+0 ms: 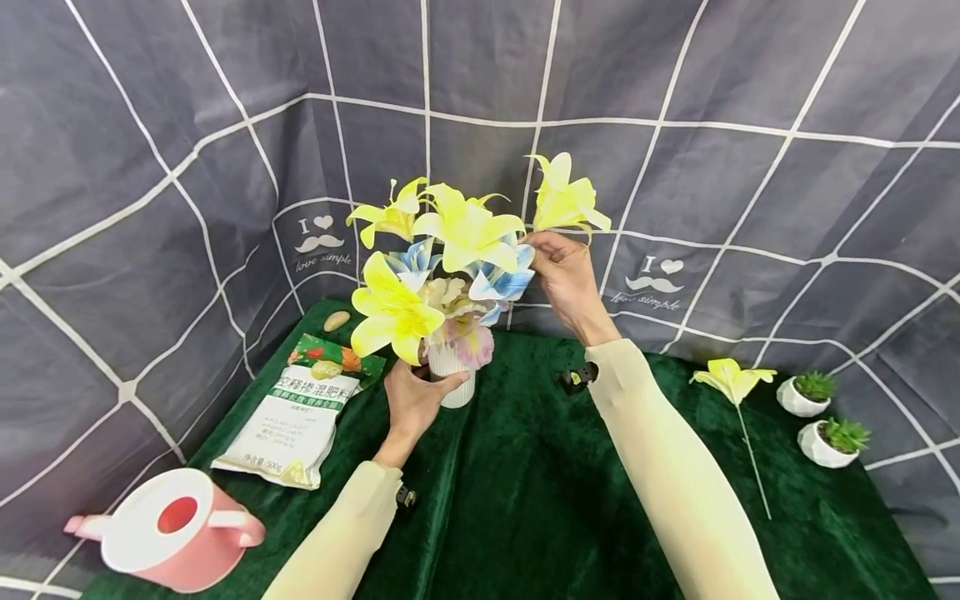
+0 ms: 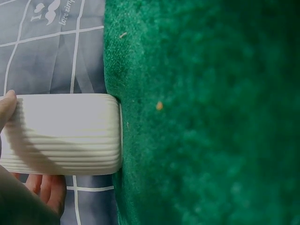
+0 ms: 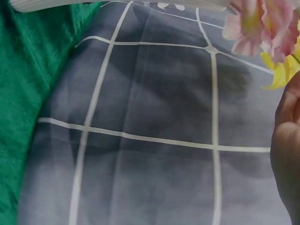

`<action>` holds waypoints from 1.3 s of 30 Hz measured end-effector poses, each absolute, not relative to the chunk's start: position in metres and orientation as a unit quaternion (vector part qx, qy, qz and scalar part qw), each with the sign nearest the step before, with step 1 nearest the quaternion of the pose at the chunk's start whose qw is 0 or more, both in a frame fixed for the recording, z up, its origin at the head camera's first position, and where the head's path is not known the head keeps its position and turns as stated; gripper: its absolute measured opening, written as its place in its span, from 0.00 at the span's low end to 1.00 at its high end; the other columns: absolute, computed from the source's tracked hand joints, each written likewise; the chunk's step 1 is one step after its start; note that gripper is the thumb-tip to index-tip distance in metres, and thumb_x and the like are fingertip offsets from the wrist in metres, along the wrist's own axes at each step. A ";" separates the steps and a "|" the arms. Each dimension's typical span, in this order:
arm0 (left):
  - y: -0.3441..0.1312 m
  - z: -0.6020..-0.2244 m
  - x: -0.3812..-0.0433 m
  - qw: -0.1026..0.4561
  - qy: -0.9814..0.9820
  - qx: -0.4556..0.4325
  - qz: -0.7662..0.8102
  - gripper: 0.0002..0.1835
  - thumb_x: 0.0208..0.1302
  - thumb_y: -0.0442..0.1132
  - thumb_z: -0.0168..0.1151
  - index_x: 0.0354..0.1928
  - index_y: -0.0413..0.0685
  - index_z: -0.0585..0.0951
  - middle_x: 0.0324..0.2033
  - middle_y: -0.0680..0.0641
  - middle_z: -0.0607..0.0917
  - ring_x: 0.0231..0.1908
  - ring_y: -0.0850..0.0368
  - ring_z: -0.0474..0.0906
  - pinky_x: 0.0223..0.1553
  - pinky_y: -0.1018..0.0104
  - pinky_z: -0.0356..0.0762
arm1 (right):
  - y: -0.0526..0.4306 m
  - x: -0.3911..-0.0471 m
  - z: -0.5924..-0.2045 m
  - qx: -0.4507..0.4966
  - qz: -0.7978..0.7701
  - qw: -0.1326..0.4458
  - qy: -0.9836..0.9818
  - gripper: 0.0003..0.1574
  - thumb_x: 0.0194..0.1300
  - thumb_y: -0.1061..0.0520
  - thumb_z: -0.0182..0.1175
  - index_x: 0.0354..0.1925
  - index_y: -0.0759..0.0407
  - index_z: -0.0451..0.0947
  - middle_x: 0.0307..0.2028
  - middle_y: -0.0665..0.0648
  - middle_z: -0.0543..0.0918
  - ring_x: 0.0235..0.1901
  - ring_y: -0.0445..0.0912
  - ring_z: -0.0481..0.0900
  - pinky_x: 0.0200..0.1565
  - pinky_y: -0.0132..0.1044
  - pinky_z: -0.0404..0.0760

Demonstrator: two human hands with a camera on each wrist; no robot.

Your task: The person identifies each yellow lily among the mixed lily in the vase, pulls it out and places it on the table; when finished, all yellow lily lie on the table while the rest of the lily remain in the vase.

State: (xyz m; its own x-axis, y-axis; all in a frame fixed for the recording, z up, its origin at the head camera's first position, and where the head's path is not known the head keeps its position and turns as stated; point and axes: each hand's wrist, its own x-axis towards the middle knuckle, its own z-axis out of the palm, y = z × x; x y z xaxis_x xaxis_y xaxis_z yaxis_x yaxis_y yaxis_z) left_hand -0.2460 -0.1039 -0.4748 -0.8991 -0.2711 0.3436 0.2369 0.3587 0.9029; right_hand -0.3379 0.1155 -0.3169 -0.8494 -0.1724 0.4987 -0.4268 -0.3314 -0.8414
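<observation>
A white ribbed vase (image 1: 452,379) stands on the green cloth, and my left hand (image 1: 415,400) grips it with thumb and fingers on opposite sides. In the left wrist view the vase (image 2: 65,133) lies sideways across the picture, its base at the cloth. Three yellow lilies (image 1: 467,229), blue flowers (image 1: 498,279) and a pink flower (image 1: 474,343) fill its top. Beside the bouquet my right hand (image 1: 566,279) pinches another yellow lily (image 1: 566,198) just below its bloom, the stem mostly hidden. Pink petals (image 3: 253,23) show near that hand in the right wrist view.
At the left lie a fertilizer bag (image 1: 292,417), a small tan oval object (image 1: 337,320) and a pink watering can (image 1: 176,533). On the right, a loose yellow lily (image 1: 733,382) lies near two small potted succulents (image 1: 806,393). Grey checked cloth (image 1: 675,183) hangs behind.
</observation>
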 end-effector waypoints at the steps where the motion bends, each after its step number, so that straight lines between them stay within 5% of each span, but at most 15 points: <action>1: -0.104 -0.475 -0.246 0.225 -0.793 0.010 -0.567 0.40 0.41 0.48 0.86 0.58 0.52 0.76 0.49 0.47 0.84 0.50 0.52 0.84 0.51 0.52 0.87 | 0.115 -0.337 -0.315 0.258 0.761 0.089 -0.589 0.15 0.68 0.71 0.59 0.34 0.54 0.85 0.32 0.45 0.90 0.34 0.36 0.85 0.37 0.25 0.81; 12: -0.105 -0.476 -0.245 0.228 -0.785 0.013 -0.576 0.40 0.40 0.47 0.86 0.57 0.51 0.76 0.49 0.46 0.83 0.50 0.50 0.84 0.52 0.51 0.86 | 0.125 -0.336 -0.299 0.256 0.794 0.041 -0.550 0.04 0.66 0.68 0.63 0.37 0.64 0.85 0.36 0.54 0.90 0.40 0.43 0.87 0.45 0.31 0.86; 39: -0.101 -0.474 -0.245 0.205 -0.788 0.035 -0.580 0.36 0.41 0.47 0.85 0.54 0.48 0.79 0.47 0.45 0.86 0.47 0.50 0.87 0.50 0.52 0.86 | 0.133 -0.312 -0.262 0.247 0.806 0.221 -0.491 0.02 0.63 0.72 0.65 0.34 0.69 0.84 0.30 0.59 0.89 0.29 0.46 0.87 0.38 0.34 0.87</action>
